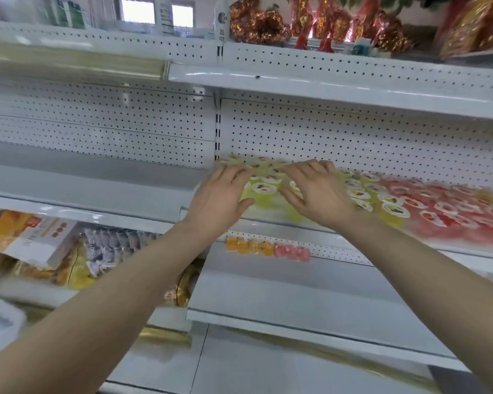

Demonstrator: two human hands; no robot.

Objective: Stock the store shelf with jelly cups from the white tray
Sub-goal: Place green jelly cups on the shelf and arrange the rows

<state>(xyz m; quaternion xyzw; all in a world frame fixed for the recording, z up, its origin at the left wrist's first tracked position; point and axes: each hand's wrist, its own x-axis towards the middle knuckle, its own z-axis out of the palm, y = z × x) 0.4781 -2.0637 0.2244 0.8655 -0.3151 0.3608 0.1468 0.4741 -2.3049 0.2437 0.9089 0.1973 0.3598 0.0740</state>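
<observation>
Rows of jelly cups stand on the white middle shelf [310, 227]: green ones [264, 191] at the left, yellow ones [393, 209] in the middle, red ones [453, 214] to the right. Both my hands reach over the green group. My left hand [221, 199] lies at its left side with fingers extended against the cups. My right hand [315, 191] lies on its right side, fingers spread and slightly bent over the cup tops. Neither hand visibly grips a cup. A corner of the white tray [0, 319] shows at the lower left. The picture is motion-blurred.
A small row of orange and pink jelly cups [268, 248] stands at the back of the lower shelf. Snack bags and a box [40, 240] fill the lower left shelf. Red and gold packages [325, 24] sit on the top shelf. The pegboard back wall is white.
</observation>
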